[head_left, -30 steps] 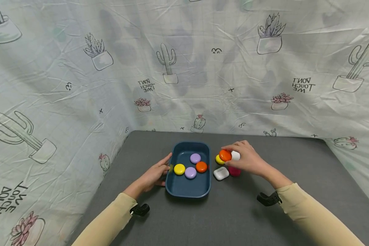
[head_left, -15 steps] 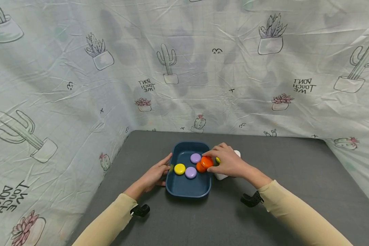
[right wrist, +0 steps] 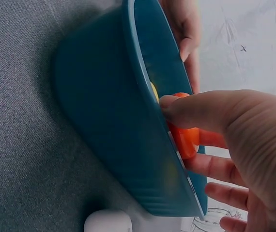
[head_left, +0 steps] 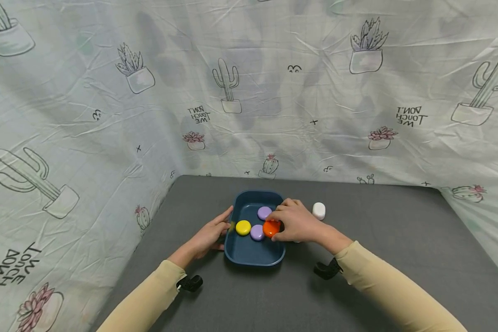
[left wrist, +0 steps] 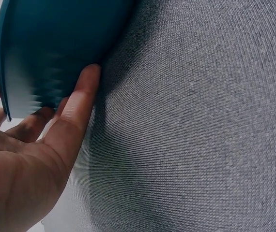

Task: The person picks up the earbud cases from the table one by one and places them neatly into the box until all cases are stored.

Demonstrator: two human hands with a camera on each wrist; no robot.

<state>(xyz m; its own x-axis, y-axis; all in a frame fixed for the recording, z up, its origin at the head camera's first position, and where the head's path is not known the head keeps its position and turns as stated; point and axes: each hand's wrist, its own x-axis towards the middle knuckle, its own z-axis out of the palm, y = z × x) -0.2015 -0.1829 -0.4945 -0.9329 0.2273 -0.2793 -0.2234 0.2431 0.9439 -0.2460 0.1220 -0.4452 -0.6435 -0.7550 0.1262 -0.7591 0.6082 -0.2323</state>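
Over the right part of a dark blue bin [head_left: 254, 258], my right hand [head_left: 296, 223] pinches a glossy orange disc [head_left: 270, 229] between thumb and fingers. The right wrist view shows this orange disc [right wrist: 188, 142] just at the bin's rim. Inside the bin lie a yellow disc [head_left: 243, 228] and two lilac discs, one near the back [head_left: 264, 213] and one in the middle [head_left: 257, 233]. Another orange disc in there is mostly hidden. My left hand [head_left: 207, 236] rests along the bin's left side. In the left wrist view, its extended fingers [left wrist: 80, 96] touch the bin's outer wall.
A white rounded piece [head_left: 318, 211] sits on the grey table [head_left: 357, 203], right of the bin. My right hand covers the other pieces there. A printed curtain [head_left: 269, 115] hangs behind the table and on its left.
My right hand has carried the orange disc leftward from beside the bin to over its inside, and lowered it there. My left hand has stayed at the bin's side.
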